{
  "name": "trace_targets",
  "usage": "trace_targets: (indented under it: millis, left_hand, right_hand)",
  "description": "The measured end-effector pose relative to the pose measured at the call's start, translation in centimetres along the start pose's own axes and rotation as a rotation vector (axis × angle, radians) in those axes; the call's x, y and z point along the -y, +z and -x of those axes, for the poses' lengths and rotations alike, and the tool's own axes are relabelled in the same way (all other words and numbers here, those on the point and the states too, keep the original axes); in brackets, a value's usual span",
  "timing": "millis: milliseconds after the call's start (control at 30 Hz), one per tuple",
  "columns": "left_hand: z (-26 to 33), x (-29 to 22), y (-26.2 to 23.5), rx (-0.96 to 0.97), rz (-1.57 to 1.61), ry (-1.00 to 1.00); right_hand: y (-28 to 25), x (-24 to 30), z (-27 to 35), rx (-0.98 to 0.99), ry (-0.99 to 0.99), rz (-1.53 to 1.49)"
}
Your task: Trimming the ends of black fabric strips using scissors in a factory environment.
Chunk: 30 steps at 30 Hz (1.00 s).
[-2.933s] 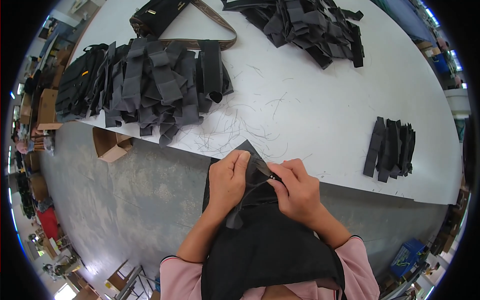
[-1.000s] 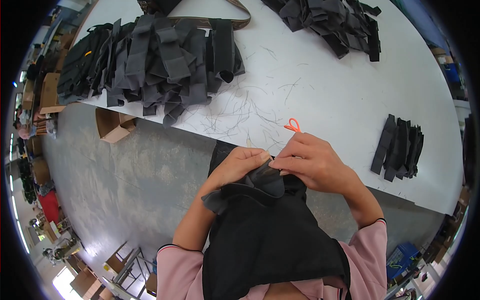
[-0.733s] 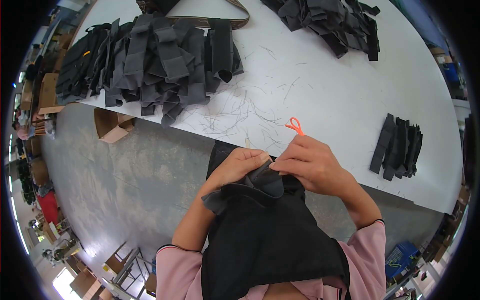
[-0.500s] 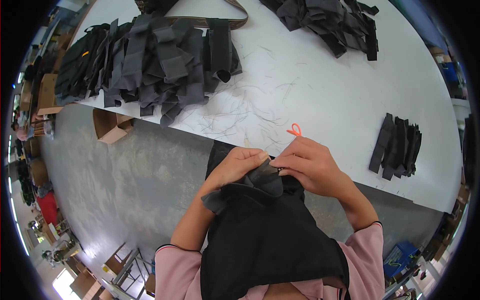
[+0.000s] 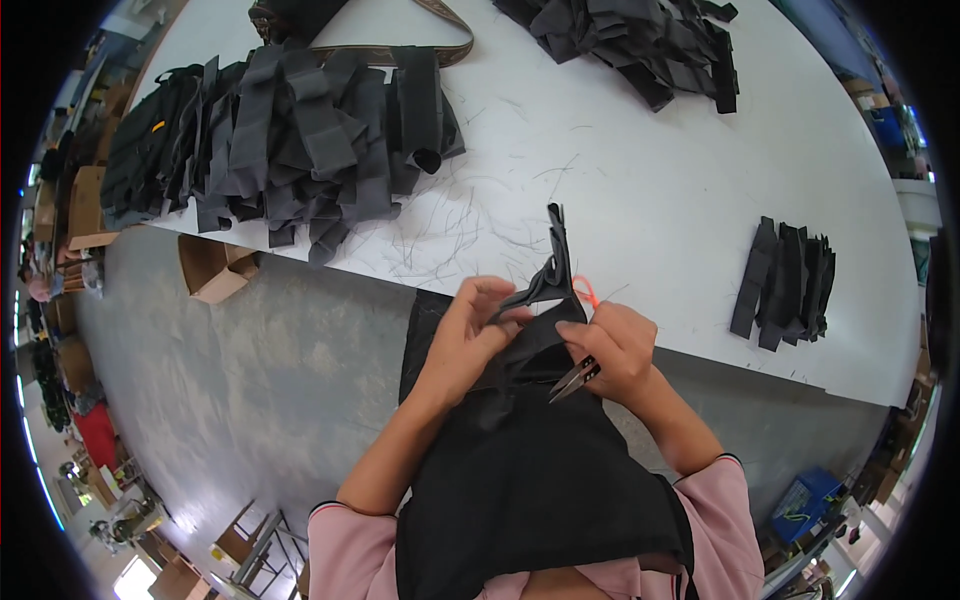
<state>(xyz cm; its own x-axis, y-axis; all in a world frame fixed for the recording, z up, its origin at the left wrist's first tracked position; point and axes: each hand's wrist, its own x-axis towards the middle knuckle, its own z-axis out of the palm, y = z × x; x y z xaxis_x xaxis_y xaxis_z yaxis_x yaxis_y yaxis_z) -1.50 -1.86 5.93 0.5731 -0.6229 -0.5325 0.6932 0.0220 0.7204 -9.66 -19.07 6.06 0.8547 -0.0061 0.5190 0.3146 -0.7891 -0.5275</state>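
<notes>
Left hand (image 5: pixel 466 342): fingers half curled round one dark grey fabric strip (image 5: pixel 558 262), a loose hold as I read it from here; the folds hide exactly which fingertips press on it. Right hand (image 5: pixel 622 345): closed, grasping thread snips (image 5: pixel 577 377) within the fist, thumb and forefinger at the strip's right side. The blades project from the near side of that fist, pointing near and left; an orange finger loop (image 5: pixel 585 290) shows on its far side.

Position of strip: I place it between the two hands, above the near edge of the white table (image 5: pixel 660 210). It is bent and folded, one end standing up on the far side of the hands, the lower part in front of the black apron (image 5: pixel 540 490).

On the table I note a large heap of dark strips (image 5: pixel 320 150) at left, a second heap (image 5: pixel 630 45) at the far side, and a small row of strips (image 5: pixel 786 285) at right, well apart from the hands. Loose threads (image 5: pixel 435 235) lie scattered between the left heap and the hands. A black bag (image 5: pixel 298 18) with a patterned strap (image 5: pixel 455 28) lies beyond the left heap. An open cardboard box (image 5: pixel 218 275) sits at left, below the table's near edge.
</notes>
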Motion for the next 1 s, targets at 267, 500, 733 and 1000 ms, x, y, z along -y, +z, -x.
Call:
trace_targets:
  millis: [267,500,733,1000]
  left_hand:
    - [0.6,2.1,1.2,-0.206,0.053,-0.027]
    - [0.4,2.1,1.6,-0.264,0.042,0.011]
    - [0.3,2.1,1.7,-0.303,0.009,0.065]
    - [0.2,2.3,1.8,-0.344,-0.036,0.091]
  right_hand:
    - [1.3,0.5,0.4,0.118,0.603,-0.482]
    - [-2.8,1.7,-0.6,0.232,0.492,-0.123]
    - [-2.8,1.7,-1.2,0.331,0.367,0.045]
    - [-2.4,2.3,-1.4,0.314,0.407,0.04]
